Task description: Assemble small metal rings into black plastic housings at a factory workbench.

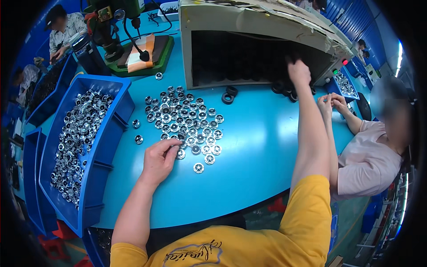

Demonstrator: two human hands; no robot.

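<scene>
Blue tabletop (249, 155): shiny wheels (192, 132) up & R of L hand (161, 158), the nearer one; R hand (299, 73) at box (249, 22) mouth, nr black rings (276, 87). Both grips unclear.

The one view looks from the wearer's head, facing down and forward across the blue counter (249, 178). The yellow shirt (253, 244) sits nearest, along the lower edge; the left hand (160, 160) and right hand (299, 73) lie farther out, the cream box (218, 20) toward the top. Straight edges bend near the dark round rim.
</scene>
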